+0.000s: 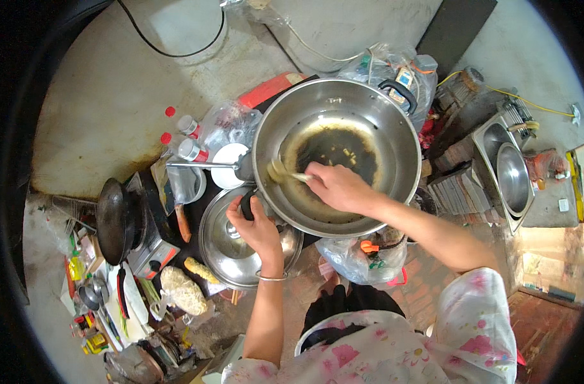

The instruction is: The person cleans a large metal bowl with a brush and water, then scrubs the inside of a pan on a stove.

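A large two-handled stainless steel pot (397,158) stands before me, its inner bottom browned, with small pale bits in it. My right hand (337,187) is inside, closed on the end of a pale, blurred tool (280,172), perhaps a brush or scrubber, whose head meets the pot's left inner wall. At the near-left rim, my left hand (256,225) grips the pot's black handle (247,205). Below that hand lies a domed steel lid (220,259). A white bowl (225,180) sits left of the pot, partly under a metal handle (191,164).
Left are a cleaver (182,223), a dark wok (114,221) on a stove (153,249) and a bag of pale food (181,290). Shakers with red parts (191,150) stand near the wall. A plastic bag (364,264) lies close below the pot. Far right is a steel sink (493,137) holding a basin (512,177).
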The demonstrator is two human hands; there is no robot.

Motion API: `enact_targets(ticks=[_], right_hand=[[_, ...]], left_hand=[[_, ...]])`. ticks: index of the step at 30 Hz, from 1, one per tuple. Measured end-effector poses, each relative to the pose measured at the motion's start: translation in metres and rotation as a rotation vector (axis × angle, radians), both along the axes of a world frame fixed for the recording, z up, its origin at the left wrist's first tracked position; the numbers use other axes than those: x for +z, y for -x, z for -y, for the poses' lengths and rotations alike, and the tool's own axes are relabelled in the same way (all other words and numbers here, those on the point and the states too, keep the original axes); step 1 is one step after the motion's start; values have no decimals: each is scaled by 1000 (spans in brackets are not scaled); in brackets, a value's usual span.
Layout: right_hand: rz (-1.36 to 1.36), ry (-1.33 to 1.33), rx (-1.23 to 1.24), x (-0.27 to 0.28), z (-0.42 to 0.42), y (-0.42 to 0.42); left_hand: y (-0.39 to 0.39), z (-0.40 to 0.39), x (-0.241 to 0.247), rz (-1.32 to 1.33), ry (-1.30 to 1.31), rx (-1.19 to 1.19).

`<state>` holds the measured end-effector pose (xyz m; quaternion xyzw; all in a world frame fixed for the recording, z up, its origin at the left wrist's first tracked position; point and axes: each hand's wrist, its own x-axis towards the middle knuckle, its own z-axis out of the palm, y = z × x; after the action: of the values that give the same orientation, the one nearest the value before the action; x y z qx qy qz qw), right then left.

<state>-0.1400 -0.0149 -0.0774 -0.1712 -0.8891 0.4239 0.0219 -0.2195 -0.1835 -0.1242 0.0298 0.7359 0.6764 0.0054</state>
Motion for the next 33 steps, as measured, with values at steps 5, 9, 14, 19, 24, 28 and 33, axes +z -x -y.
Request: enact_targets(ticks=[5,9,14,19,24,28,33], right_hand=[[21,108,280,0,-31,-26],[-157,692,-365,-38,-8,25],[-276,384,-267,-48,-11,24],[55,127,387,-6,-33,-22],[-217,926,-523,-28,-5,38],[-390,1138,-825,-24,-6,59],[66,51,129,-14,-7,5]], left_hand=[[0,-2,7,56,-10,40],[1,-3,10,43,3,-24],[-3,-14,13,22,-25,-43],[-2,-4,5,23,-21,-16],[-3,-14,15,40,-19,-44],[-1,-11,12,49,-41,-53],[1,1,5,47,-27,-39]])
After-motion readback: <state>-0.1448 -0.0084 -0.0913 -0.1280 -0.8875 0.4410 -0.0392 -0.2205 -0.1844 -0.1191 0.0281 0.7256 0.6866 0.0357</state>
